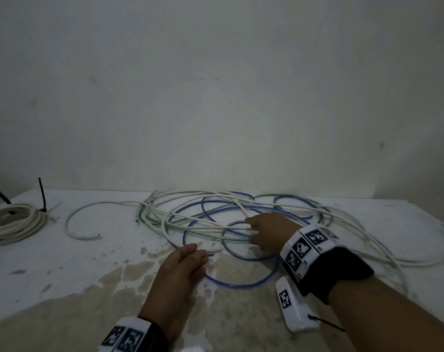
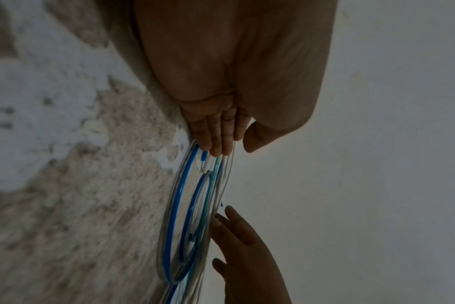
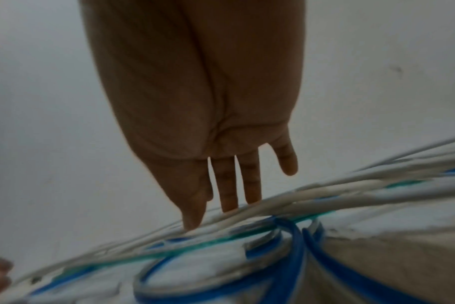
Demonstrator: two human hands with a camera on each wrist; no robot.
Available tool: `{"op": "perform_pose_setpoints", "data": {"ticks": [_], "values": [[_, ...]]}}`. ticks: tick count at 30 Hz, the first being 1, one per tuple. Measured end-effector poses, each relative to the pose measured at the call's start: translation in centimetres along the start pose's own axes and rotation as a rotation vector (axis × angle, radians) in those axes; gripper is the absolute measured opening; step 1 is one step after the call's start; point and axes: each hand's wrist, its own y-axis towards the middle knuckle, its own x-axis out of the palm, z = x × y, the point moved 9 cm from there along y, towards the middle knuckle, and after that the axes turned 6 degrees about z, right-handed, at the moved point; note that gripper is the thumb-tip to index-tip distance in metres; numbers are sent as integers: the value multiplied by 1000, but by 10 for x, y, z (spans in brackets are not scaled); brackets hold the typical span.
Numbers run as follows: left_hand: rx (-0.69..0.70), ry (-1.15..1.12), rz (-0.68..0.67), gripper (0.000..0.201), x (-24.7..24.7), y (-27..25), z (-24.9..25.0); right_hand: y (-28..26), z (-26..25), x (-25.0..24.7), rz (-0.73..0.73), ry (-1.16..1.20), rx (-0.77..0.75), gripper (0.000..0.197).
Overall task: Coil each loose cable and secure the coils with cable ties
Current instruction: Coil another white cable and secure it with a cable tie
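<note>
At far left a coiled white cable (image 1: 14,222) lies on the table (image 1: 63,270), bound by a black cable tie (image 1: 42,196). The left hand (image 1: 181,269) lies flat with straight fingers beside the blue cable (image 1: 243,284). The right hand (image 1: 269,231) spreads straight fingers over tangled white cables (image 1: 203,214). Wristband markers carry no readable writing.

One tied coil (image 1: 11,222), two hands (image 1: 180,270)
</note>
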Motion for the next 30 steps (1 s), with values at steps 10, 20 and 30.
{"op": "perform_pose_setpoints", "data": {"ticks": [10, 20, 30], "values": [[17, -35, -50, 28, 1, 3, -2, -9, -9, -48, 309, 147, -39, 12], [4, 4, -63, 48, 3, -3, 1, -105, -18, -211, 1030, 158, -339, 32], [455, 521, -140, 43, 30, -31, 45, -181, -52, -271, 1116, 79, -576, 27]]}}
